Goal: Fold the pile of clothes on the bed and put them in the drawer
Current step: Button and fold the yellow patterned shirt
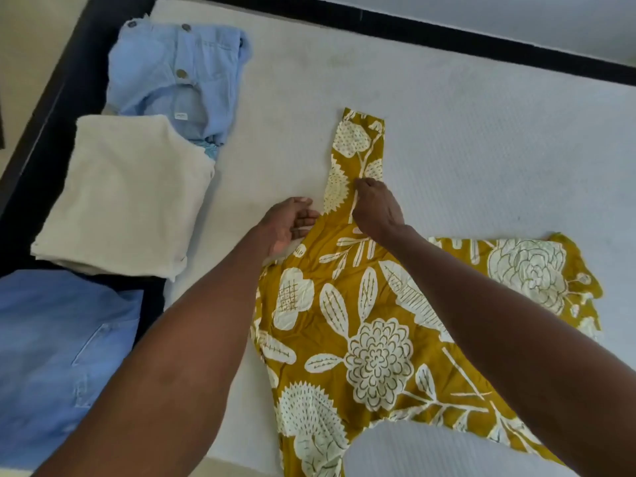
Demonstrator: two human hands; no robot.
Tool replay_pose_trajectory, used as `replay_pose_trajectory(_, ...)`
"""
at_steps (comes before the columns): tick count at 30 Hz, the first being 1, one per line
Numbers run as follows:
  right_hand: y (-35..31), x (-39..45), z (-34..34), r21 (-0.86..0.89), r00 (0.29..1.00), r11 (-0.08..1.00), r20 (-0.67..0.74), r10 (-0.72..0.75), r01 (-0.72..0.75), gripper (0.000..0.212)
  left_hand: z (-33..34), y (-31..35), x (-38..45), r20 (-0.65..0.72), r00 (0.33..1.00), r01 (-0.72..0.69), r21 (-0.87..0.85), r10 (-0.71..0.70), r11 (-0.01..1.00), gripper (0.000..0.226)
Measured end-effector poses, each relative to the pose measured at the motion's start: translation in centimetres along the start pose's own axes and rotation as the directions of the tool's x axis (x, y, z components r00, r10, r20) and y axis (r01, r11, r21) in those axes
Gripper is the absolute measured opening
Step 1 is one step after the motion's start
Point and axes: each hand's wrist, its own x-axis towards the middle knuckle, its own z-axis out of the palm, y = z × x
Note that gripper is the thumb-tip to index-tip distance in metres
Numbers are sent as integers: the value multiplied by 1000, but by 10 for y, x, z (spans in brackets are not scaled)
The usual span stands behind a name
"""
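Observation:
A mustard-yellow garment with a white flower print (375, 339) lies spread on the white mattress (481, 149). One sleeve points away from me, the other lies out to the right. My right hand (377, 210) pinches the fabric at the base of the far sleeve. My left hand (289, 225) touches the garment's left edge beside that sleeve, palm turned inward and fingers loosely bent. Both forearms reach over the garment's body.
At the bed's left edge lie a folded cream garment (127, 197) and, behind it, a folded light-blue buttoned garment (175, 80). A blue denim piece (58, 363) is at the lower left. A dark bed frame (51, 108) borders the mattress.

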Motion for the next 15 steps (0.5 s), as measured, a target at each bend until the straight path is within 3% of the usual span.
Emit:
replay_pose_trajectory(2,-15,-23,9,-67,993,998,-115,-29,21,61,-19,-4,-14,-75,994,-78,-35,75,996,14)
replay_pose_trajectory(4,-27,-49,27,-119,971,978,-144,-190,173,48,-44,-18,-27,-272,943,-161,135,192,978,22)
replay_pose_trajectory(6,-41,-76,45,-57,965,964,-27,-263,261,36,-71,-37,-46,-411,872,-130,331,267,934,37)
replay_pose_trajectory(7,-48,-86,52,-20,972,973,44,-229,230,36,-84,-47,-57,-431,867,-105,333,250,937,39)
replay_pose_trajectory(11,-70,-99,63,0,997,1000,79,-19,19,44,-107,-90,-102,-325,938,-26,282,121,959,25)
replay_pose_trajectory(13,-82,-103,66,-8,981,984,77,-177,178,52,-109,-116,-120,-210,975,4,333,70,943,10)
replay_pose_trajectory(15,-92,-104,68,-37,907,913,135,-399,407,64,-106,-137,-135,-87,996,14,369,20,929,23)
